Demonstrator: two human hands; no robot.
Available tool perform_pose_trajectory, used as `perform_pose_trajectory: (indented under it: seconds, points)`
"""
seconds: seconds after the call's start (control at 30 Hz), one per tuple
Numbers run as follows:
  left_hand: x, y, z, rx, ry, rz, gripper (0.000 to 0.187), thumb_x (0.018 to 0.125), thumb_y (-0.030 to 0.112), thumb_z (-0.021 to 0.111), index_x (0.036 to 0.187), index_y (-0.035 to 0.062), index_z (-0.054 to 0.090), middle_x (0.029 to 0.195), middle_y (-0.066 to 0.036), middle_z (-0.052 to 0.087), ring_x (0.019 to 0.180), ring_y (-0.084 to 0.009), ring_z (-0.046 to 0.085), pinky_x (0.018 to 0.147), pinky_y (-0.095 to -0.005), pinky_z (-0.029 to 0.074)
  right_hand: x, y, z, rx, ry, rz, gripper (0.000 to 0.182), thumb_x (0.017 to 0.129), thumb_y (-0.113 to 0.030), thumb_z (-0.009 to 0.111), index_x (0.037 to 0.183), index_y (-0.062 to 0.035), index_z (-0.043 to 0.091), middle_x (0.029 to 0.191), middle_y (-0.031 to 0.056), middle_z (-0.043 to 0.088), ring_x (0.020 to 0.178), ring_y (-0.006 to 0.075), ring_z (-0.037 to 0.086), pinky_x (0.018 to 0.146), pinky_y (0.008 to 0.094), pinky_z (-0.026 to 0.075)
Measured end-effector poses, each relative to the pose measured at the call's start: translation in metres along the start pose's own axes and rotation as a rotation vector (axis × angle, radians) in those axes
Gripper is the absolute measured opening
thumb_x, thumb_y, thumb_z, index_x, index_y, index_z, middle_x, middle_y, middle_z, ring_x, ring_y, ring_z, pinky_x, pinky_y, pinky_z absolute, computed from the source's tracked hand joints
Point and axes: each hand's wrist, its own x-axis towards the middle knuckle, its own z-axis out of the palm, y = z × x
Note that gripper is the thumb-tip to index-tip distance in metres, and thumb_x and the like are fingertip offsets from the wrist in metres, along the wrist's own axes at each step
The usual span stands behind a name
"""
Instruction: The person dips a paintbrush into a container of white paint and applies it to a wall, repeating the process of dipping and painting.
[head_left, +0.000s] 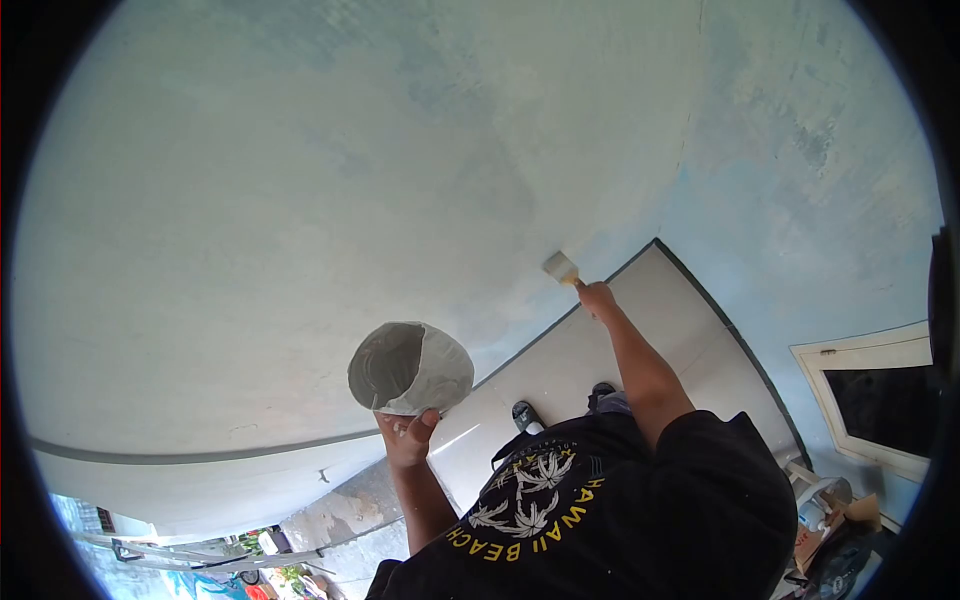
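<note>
The right hand [598, 298] grips a brush [561, 267], bristles against the wall [300, 200] at two o'clock, while the left hand [408, 437] clasps a paint pot [410, 368] close for dipping.

The wall [300, 180] looked like matt plaster, smooth and pale where freshly coated, blotchy and rougher to the right of the brush [561, 267]. The brush had pale bristles and a light wooden handle in the right hand [598, 298]. The bucket [410, 368] in the left hand [405, 435] looked plastic, smeared with dull grey-white paint. Below the wall, the floor [560, 370] was glossy, smooth tile. The shirt [620, 510] was black cloth with a matt print.
</note>
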Motion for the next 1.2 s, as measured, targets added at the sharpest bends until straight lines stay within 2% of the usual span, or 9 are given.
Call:
perform_pose_trajectory:
  seconds: [0.07, 0.27, 0.47, 0.67, 0.73, 0.87, 0.97, 1.1, 1.2]
  points:
    - [-0.001, 0.004, 0.015, -0.017, 0.038, -0.004, 0.093, 0.064, 0.024, 0.083, 0.138, -0.0015, 0.034, 0.130, -0.013, 0.049, 0.117, -0.0250, 0.050, 0.099, -0.0385, 0.041, -0.020, -0.035, -0.012, -0.029, 0.139, -0.312, 0.063, 0.095, -0.052, 0.045, 0.074, 0.0040, 0.065, 0.066, 0.0212, 0.063, 0.061, 0.0349, 0.063, 0.062, 0.0431, 0.050]
    - [0.009, 0.000, 0.035, -0.044, 0.034, -0.023, 0.091, 0.065, 0.024, 0.082, 0.138, -0.0016, 0.034, 0.129, -0.013, 0.050, 0.117, -0.0247, 0.050, 0.098, -0.0381, 0.041, -0.160, -0.169, -0.109, 0.341, 0.203, -0.708, 0.054, 0.097, -0.043, 0.049, 0.067, 0.0013, 0.055, 0.055, 0.0122, 0.050, 0.050, 0.0242, 0.040, 0.053, 0.0385, 0.038]
    - [0.009, 0.008, 0.031, 0.006, -0.024, 0.028, 0.095, 0.065, 0.025, 0.081, 0.142, 0.0017, 0.030, 0.135, -0.013, 0.045, 0.124, -0.0283, 0.046, 0.103, -0.0435, 0.037, -0.191, -0.224, -0.118, 0.500, 0.120, -0.904, 0.052, 0.097, -0.043, 0.050, 0.068, 0.0003, 0.053, 0.053, 0.0054, 0.043, 0.052, 0.0140, 0.039, 0.051, 0.0329, 0.037]
    - [0.006, 0.006, 0.034, 0.016, 0.052, 0.011, 0.098, 0.066, 0.025, 0.081, 0.145, 0.0052, 0.026, 0.141, -0.013, 0.040, 0.130, -0.0321, 0.041, 0.108, -0.0491, 0.033, -0.042, -0.057, 0.004, 0.212, 0.041, -0.480, 0.055, 0.096, -0.050, 0.046, 0.084, -0.0014, 0.066, 0.071, 0.0162, 0.065, 0.065, 0.0318, 0.062, 0.063, 0.0380, 0.048]
    - [0.005, 0.007, 0.033, 0.035, 0.078, 0.019, 0.097, 0.066, 0.026, 0.081, 0.144, 0.0050, 0.027, 0.140, -0.013, 0.041, 0.129, -0.0320, 0.042, 0.108, -0.0493, 0.033, -0.005, -0.014, 0.028, 0.166, 0.110, -0.450, 0.058, 0.095, -0.056, 0.046, 0.074, -0.0022, 0.058, 0.058, 0.0058, 0.051, 0.049, 0.0183, 0.048, 0.046, 0.0350, 0.041]
    - [-0.005, 0.007, 0.029, 0.054, 0.080, 0.031, 0.094, 0.067, 0.027, 0.080, 0.142, 0.0039, 0.030, 0.138, -0.013, 0.043, 0.128, -0.0317, 0.043, 0.107, -0.0487, 0.033, -0.003, 0.005, 0.015, 0.171, -0.230, 0.161, 0.058, 0.093, -0.055, 0.050, 0.083, 0.0000, 0.065, 0.065, 0.0126, 0.060, 0.055, 0.0258, 0.059, 0.045, 0.0402, 0.044]
    - [-0.006, 0.003, 0.024, 0.054, 0.084, 0.068, 0.092, 0.067, 0.027, 0.079, 0.142, 0.0030, 0.031, 0.136, -0.014, 0.043, 0.126, -0.0317, 0.044, 0.107, -0.0485, 0.033, -0.021, -0.019, -0.011, -0.059, -0.100, 0.017, 0.057, 0.093, -0.052, 0.049, 0.077, -0.0002, 0.063, 0.064, 0.0152, 0.062, 0.058, 0.0290, 0.061, 0.055, 0.0401, 0.047]
    - [-0.011, 0.007, 0.017, 0.061, 0.129, 0.055, 0.090, 0.066, 0.025, 0.077, 0.141, 0.0020, 0.032, 0.135, -0.015, 0.044, 0.125, -0.0316, 0.044, 0.108, -0.0484, 0.033, -0.122, -0.110, -0.071, 0.306, 0.044, -0.584, 0.052, 0.096, -0.046, 0.051, 0.067, -0.0027, 0.052, 0.056, 0.0064, 0.049, 0.052, 0.0193, 0.041, 0.052, 0.0334, 0.039]
    - [-0.012, 0.003, 0.011, 0.013, 0.153, 0.055, 0.090, 0.065, 0.025, 0.076, 0.140, 0.0018, 0.032, 0.135, -0.015, 0.044, 0.125, -0.0314, 0.044, 0.108, -0.0481, 0.033, -0.182, -0.168, -0.112, 0.591, -0.035, -0.700, 0.050, 0.097, -0.042, 0.051, 0.069, -0.0002, 0.052, 0.057, 0.0072, 0.048, 0.053, 0.0157, 0.040, 0.053, 0.0327, 0.038]
